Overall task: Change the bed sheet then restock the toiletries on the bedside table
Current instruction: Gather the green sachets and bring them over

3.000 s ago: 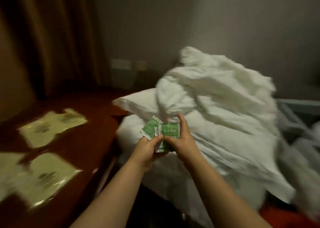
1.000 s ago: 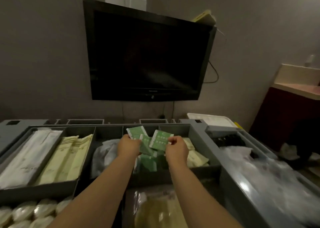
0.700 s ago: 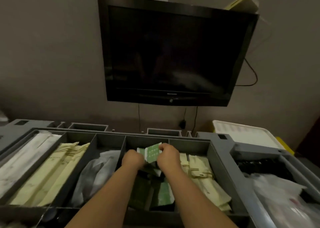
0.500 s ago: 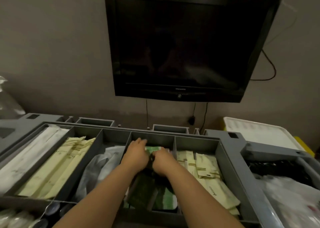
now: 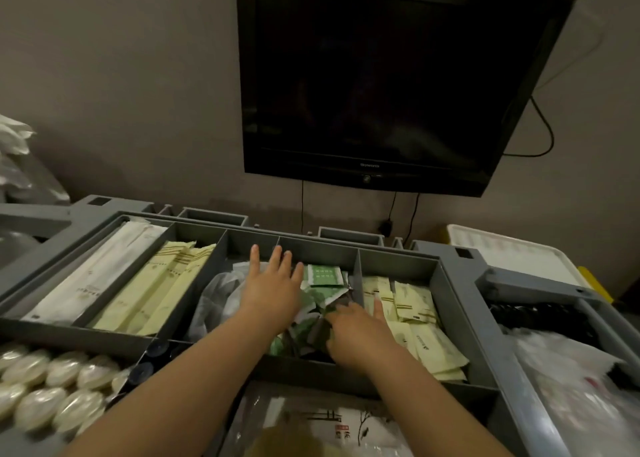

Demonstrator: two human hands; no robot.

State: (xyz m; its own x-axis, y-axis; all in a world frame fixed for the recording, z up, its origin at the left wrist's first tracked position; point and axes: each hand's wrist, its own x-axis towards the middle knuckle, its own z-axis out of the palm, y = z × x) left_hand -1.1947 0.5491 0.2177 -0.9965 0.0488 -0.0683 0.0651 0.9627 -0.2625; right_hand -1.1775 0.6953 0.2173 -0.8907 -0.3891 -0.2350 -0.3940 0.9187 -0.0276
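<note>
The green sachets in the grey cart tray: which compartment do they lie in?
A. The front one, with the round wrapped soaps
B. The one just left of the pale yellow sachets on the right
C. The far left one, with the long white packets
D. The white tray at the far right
B: the green sachets lie in the compartment whose divider borders the pale yellow sachets on their right, with the right hand reaching into it.

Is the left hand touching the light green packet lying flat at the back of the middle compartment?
Cannot tell. In the head view the left hand, fingers straight, lies just left of the light green packet; its little finger reaches the packet's edge, but motion blur hides any contact or gap.
</note>
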